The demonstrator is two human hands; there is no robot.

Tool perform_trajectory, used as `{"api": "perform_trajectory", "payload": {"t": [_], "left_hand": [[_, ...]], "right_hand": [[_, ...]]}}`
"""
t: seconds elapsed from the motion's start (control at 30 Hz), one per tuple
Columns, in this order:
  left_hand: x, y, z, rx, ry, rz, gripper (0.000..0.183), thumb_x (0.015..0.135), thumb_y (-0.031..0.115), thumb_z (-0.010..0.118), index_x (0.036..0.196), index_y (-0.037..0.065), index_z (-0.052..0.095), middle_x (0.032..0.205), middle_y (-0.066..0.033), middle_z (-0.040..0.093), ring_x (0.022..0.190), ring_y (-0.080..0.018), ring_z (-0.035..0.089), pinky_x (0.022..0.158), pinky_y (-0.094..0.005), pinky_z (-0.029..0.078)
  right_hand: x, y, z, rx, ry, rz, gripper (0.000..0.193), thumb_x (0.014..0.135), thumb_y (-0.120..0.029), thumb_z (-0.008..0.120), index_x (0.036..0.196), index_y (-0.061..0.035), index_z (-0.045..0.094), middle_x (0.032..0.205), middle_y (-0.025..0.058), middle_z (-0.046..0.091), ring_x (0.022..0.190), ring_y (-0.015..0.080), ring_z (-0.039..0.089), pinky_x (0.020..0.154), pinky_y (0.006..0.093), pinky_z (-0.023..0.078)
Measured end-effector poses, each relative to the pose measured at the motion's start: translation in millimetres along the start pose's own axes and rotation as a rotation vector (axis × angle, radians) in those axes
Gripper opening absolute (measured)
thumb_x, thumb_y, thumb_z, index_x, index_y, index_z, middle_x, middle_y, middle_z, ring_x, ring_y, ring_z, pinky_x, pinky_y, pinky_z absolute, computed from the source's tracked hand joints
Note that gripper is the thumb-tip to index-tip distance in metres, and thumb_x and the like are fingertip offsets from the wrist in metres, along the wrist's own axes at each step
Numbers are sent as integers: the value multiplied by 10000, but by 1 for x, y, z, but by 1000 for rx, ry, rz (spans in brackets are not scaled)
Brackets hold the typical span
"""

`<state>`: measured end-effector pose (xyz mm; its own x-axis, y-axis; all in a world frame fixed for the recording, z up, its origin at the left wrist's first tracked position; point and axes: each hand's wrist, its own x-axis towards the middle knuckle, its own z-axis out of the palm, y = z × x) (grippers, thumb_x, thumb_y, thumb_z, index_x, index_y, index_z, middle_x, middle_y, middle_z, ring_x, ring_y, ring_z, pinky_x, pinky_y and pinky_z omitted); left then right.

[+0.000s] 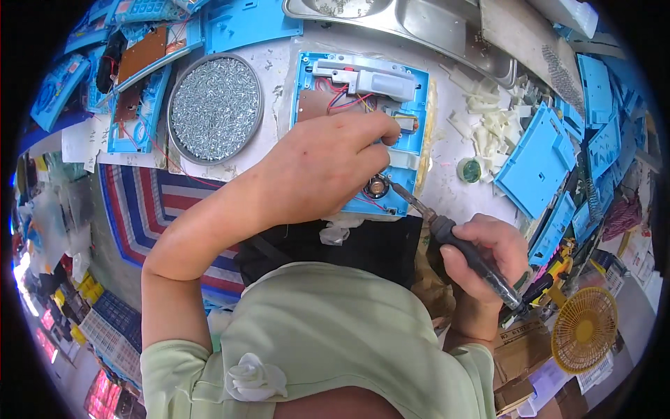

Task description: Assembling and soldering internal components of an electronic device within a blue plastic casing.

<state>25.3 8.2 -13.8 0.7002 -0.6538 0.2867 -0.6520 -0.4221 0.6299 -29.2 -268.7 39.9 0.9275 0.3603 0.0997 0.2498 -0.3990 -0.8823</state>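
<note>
A light-blue plastic casing (424, 84) lies open on the bench, with red and dark wires, a brown board (312, 105) and a grey-white plastic part (380, 82) inside. My left hand (328, 164) reaches across it, fingers curled and pressed together beside a small white-framed component (406, 123); whatever they pinch is hidden. A small round speaker (377, 186) sits in the casing's near end, just below those fingers. My right hand (488, 255) grips a soldering iron (474, 262) by its dark handle. Its thin tip points at the speaker's right edge; contact cannot be made out.
A round metal dish (172, 133) full of small screws stands left of the casing. Blue casing parts are piled at far left and right (537, 164). White plastic pieces (488, 119), a small green-filled cup (469, 170) and a steel tray (436, 35) lie beyond; a yellow fan (585, 329) stands lower right.
</note>
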Motion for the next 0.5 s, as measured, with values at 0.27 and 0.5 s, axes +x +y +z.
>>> {"api": "perform_trajectory", "payload": {"t": [0.27, 0.5], "left_hand": [[-1, -1, 0, 0, -6, -4, 245, 765, 26, 728, 966, 33, 588, 1159, -137, 599, 1021, -349, 639, 816, -429, 553], [-1, -1, -5, -85, -2, -17, 282, 772, 5, 742, 1027, 38, 625, 1176, -137, 608, 1035, -353, 646, 831, -433, 556]], "right_hand": [[-1, 3, -2, -12, 54, -48, 307, 739, -89, 873, 966, -46, 670, 584, 32, 564, 468, 128, 501, 445, 267, 327], [-2, 6, -3, -13, 90, -61, 305, 725, -112, 878, 946, -47, 677, 582, 19, 552, 458, 115, 465, 439, 262, 292]]}}
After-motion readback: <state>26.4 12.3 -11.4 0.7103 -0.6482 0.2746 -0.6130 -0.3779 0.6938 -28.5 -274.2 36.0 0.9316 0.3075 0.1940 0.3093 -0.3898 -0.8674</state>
